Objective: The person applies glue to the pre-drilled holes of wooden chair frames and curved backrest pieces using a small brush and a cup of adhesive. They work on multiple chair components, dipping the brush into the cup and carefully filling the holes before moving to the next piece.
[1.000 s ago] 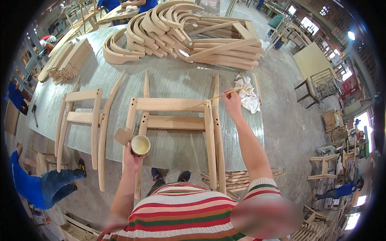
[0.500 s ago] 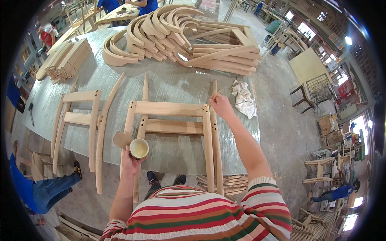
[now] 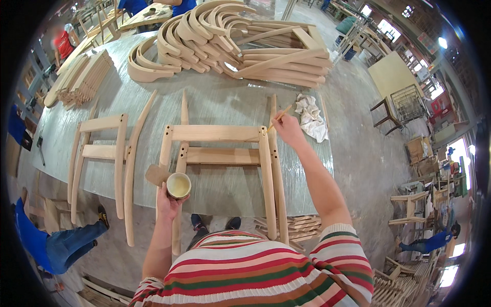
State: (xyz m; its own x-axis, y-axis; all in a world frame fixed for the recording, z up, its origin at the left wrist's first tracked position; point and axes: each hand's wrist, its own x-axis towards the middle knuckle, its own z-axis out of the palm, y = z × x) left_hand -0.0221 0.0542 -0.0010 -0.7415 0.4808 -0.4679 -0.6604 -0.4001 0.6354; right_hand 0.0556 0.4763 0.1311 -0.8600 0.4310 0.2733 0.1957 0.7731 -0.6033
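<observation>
My left hand [image 3: 168,204] grips a round cup [image 3: 179,185] of pale yellowish liquid by its side. A flat brown paddle-shaped piece [image 3: 157,175] juts out beside the cup; whether it is attached I cannot tell. Between the fingers of my right hand [image 3: 288,128] is a thin wooden stick [image 3: 287,109], slanting down to the dark holes at the right corner of a pale wooden chair frame [image 3: 215,133]. The stick's tip is too small to make out. Just behind lies a second, similar frame [image 3: 220,155], with holes at its joints.
Another pair of frames [image 3: 105,151] is at the left on the plastic-covered table [image 3: 225,197]. Curved wooden parts [image 3: 189,41] and straight pieces [image 3: 286,66] are piled at the back. A crumpled white cloth [image 3: 312,120] lies right of my hand. A person in blue [image 3: 36,240] is at left.
My right hand has shifted slightly right and the stick now shows more of its length, tilted more steeply. The left hand keeps the cup, which is tipped a little differently.
</observation>
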